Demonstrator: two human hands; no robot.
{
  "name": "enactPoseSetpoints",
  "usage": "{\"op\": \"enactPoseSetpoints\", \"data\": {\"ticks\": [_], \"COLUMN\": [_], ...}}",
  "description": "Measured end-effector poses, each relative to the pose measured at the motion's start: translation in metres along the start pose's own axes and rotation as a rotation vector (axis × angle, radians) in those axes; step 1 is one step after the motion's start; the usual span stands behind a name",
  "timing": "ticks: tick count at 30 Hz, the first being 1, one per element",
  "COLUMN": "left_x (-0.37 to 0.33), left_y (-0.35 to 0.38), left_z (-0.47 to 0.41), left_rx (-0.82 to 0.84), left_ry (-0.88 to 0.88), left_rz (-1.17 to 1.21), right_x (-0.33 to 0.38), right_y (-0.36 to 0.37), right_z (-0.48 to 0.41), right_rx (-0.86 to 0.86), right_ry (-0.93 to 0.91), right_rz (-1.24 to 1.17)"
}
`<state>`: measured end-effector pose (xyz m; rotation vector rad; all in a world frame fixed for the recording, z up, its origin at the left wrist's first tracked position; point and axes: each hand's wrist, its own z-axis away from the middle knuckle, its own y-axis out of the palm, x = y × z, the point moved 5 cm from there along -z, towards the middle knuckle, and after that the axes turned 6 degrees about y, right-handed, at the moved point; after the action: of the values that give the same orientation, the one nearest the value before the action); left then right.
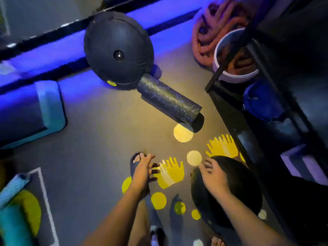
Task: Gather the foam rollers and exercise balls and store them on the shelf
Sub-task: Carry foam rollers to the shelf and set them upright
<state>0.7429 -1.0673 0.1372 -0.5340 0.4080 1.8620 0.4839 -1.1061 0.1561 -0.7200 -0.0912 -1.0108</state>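
Note:
A large black exercise ball (pixel 118 50) lies on the floor at the upper middle. A dark speckled foam roller (pixel 168 100) lies next to it, angled toward the black shelf (pixel 229 110) on the right. A second black ball (pixel 237 189) sits low at the right by the shelf, and my right hand (pixel 215 176) rests on top of it with fingers spread. My left hand (pixel 143 169) hovers over the floor to the left of that ball, fingers relaxed, holding nothing.
Yellow dots and hand-shaped stickers (pixel 170 173) mark the floor. The shelf holds a blue ball (pixel 262 102), a white bucket (pixel 236 75) with thick rope, and a purple block (pixel 301 164). A blue-lit step (pixel 48 103) lies left. My sandalled foot (pixel 138 158) shows below.

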Motion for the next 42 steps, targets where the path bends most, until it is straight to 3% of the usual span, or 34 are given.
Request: {"op": "enactPoseSetpoints", "data": {"ticks": [6, 11, 17, 21, 26, 29, 32, 36, 38, 42], "left_x": [-0.171, -0.239, -0.248, -0.240, -0.245, -0.243, -0.234, -0.218, -0.221, -0.254], "left_y": [-0.044, -0.080, -0.053, -0.042, -0.035, -0.032, -0.035, -0.048, -0.054, -0.040], "left_z": [-0.087, -0.133, -0.248, -0.360, -0.483, -0.521, -0.503, -0.391, -0.327, -0.233], "left_rx": [0.141, 0.098, 0.101, 0.012, -0.132, -0.100, -0.160, -0.175, -0.168, -0.024], "left_ry": [0.178, 0.166, 0.245, 0.330, 0.583, 0.519, 0.317, 0.139, 0.108, 0.105], "left_rz": [-0.224, -0.324, -0.457, -0.523, -0.606, -0.593, -0.587, -0.605, -0.577, -0.634], "right_x": [0.128, 0.180, 0.142, 0.104, 0.076, 0.056, 0.065, 0.073, 0.074, 0.063], "right_y": [0.060, 0.072, 0.069, 0.087, 0.137, 0.151, 0.122, 0.063, 0.036, 0.003], "right_z": [-0.074, -0.097, -0.173, -0.247, -0.365, -0.410, -0.378, -0.256, -0.184, -0.061], "right_rx": [-0.182, -0.192, -0.226, -0.272, -0.314, -0.353, -0.413, -0.576, -0.601, -0.661], "right_ry": [0.093, 0.196, 0.309, 0.449, 0.293, 0.299, 0.413, 0.406, 0.395, 0.581], "right_rz": [-0.070, -0.159, -0.119, -0.230, -0.487, -0.684, -0.881, -0.857, -0.842, -0.817]}}
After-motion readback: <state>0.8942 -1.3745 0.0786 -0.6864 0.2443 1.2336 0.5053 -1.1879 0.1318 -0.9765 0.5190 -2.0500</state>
